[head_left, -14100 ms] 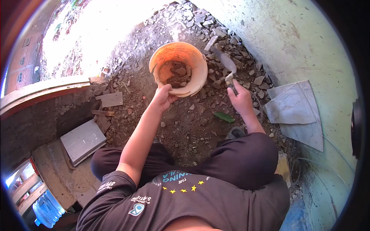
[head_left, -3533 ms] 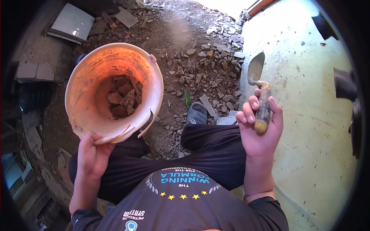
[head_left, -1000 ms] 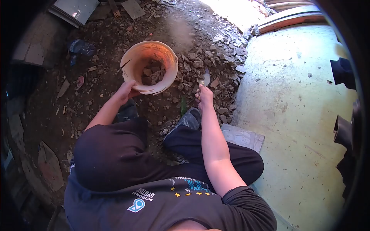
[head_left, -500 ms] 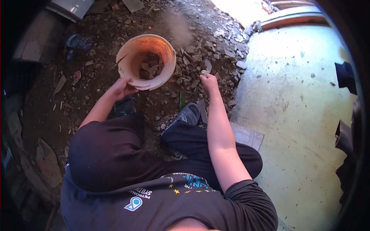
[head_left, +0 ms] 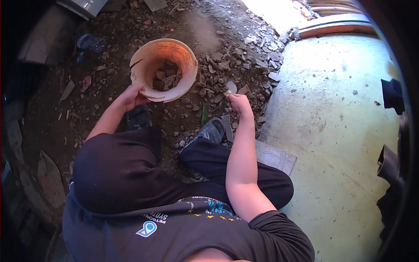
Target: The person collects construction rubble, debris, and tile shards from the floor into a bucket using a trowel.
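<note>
My left hand (head_left: 132, 97) grips the near left rim of a pale, cracked bucket (head_left: 139, 77), which is tilted so its mouth faces me. Chunks of rubble (head_left: 167, 78) lie inside it. To the right of the bucket, my right hand (head_left: 238, 103) is closed round the handle of a small trowel (head_left: 231, 87), whose light blade is over the rubble on the ground. Part of the handle is hidden by my fingers.
Loose rubble (head_left: 224, 65) covers the dirt floor around the bucket. A crumpled plastic bottle (head_left: 91, 43) lies at the upper left. A pale, stained panel (head_left: 323, 131) fills the right side. My shoe (head_left: 212, 130) is below the rubble, beside a green shard (head_left: 204, 113).
My right hand has moved slightly down with the trowel, and its elbow has shifted left. The bucket stays in my left hand at nearly the same place.
</note>
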### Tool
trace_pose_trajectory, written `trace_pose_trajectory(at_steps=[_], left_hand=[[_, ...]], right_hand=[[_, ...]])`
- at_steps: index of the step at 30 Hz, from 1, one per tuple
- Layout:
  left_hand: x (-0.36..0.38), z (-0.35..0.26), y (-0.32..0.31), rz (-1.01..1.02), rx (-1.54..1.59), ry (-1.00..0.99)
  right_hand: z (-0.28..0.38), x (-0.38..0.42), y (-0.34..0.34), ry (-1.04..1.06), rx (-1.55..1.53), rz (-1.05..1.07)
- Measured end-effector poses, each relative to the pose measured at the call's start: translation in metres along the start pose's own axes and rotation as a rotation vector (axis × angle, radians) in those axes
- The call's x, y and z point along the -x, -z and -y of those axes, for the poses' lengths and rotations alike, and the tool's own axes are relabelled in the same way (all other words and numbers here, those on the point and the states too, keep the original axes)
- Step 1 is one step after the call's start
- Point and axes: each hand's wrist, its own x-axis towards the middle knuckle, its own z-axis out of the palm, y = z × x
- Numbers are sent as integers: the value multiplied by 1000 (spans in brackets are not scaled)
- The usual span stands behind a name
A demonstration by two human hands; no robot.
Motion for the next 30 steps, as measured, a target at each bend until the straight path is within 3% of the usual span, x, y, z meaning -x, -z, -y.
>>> trace_pose_trajectory(at_steps=[4, 6, 11, 13, 17, 22, 25, 30], left_hand=[[0, -2, 1, -53, -29, 16], [-4, -3, 5, -31, -43, 11], [-7, -1, -1, -28, -45, 31], [-7, 7, -6, -65, 11, 2], [-4, 15, 2, -71, 76, -8], [-4, 13, 5, -94, 38, -1], [-9, 16, 9, -98, 3, -2], [-6, 13, 1, -132, 17, 12]], right_hand=[[-2, 2, -13, -9, -53, -13], [-2, 3, -18, -82, -280, -20], [-15, 8, -35, -72, -416, 9], [-30, 7, -31, -181, -785, 153], [-52, 13, -49, -172, -859, 126], [-41, 2, -61, -1, -576, -134], [-30, -18, -51, 46, -378, -158], [-34, -69, -34, 410, 122, -325]])
